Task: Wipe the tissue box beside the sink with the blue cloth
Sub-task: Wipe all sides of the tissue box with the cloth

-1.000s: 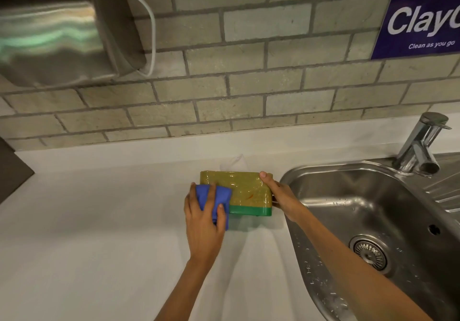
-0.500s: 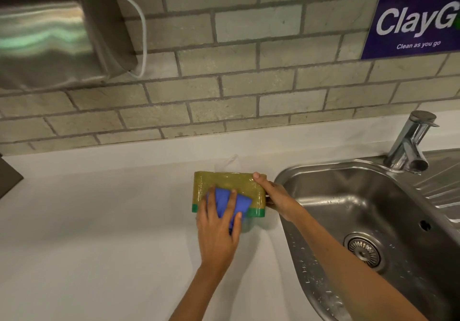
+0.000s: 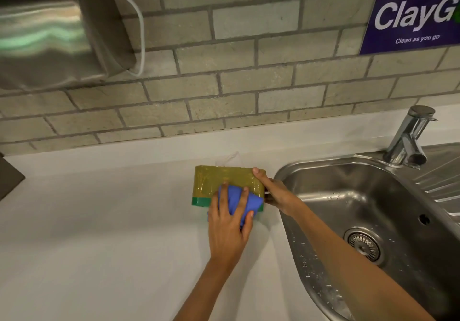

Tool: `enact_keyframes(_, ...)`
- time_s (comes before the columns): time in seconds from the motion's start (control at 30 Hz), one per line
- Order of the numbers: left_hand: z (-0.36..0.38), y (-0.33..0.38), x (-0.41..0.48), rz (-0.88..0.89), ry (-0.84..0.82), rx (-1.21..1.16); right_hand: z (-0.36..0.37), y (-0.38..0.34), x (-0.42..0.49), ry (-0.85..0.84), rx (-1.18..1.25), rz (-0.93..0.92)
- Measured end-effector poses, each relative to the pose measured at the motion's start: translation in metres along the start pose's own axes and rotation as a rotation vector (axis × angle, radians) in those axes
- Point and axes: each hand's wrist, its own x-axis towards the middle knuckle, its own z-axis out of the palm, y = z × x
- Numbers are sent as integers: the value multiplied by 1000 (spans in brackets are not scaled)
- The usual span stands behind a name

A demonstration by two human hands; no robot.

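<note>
Head cam: we've got the tissue box (image 3: pixel 219 181) on the white counter (image 3: pixel 99 233), just left of the sink (image 3: pixel 323 171). Our left hand (image 3: pixel 227 231) presses the blue cloth (image 3: pixel 235 201) flat against its near face, fingers spread. Our right hand (image 3: pixel 276 192) grips the box's right end, thumb on top. Faucet (image 3: pixel 408 139) sits far right.

Warm, dim light from overhead washes the white countertop (image 3: pixel 87 233) yellowish. Soft shadows fall toward the near edge beneath the two forearms. Glare streaks in greenish bands across the brushed steel wall dispenser (image 3: pixel 49 29), smeared and soft at upper left. Bright glints dot the wet stainless steel sink basin (image 3: pixel 348 196). Brick courses bow toward the frame edges.
</note>
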Motion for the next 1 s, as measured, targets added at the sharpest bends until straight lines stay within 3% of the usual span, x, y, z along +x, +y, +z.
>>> enact_keyframes(0.13, -2, 15, 15, -155, 22, -15, 3, -1, 1, 19, -15, 18)
enact_keyframes(0.3, 11, 9, 9, 155, 37, 63, -1, -4, -1, 3, -57, 8)
enact_keyframes(0.37, 12, -3, 6, 165, 71, 36, -1, -5, -3, -5, -49, 17)
enact_keyframes(0.47, 4, -22, 8, 4, 130, -33, 0, -8, -5, -12, -37, 39)
enact_keyframes(0.63, -2, -33, 32, -456, 225, -190, 1, -8, -5, -17, -33, 39)
enact_keyframes(0.7, 0, -21, 42, -540, 242, -194, 3, -6, -3, 4, -18, 23)
enact_keyframes(0.8, 4, 0, 43, -446, 211, -121, 4, -4, -2, 34, -12, 9)
enact_keyframes(0.93, 4, -1, 32, -191, 139, -43, 4, -4, -3, 34, -25, -3)
enact_keyframes(1.0, 1, -16, 38, -187, 142, -71, 4, -4, -3, 42, -19, -4)
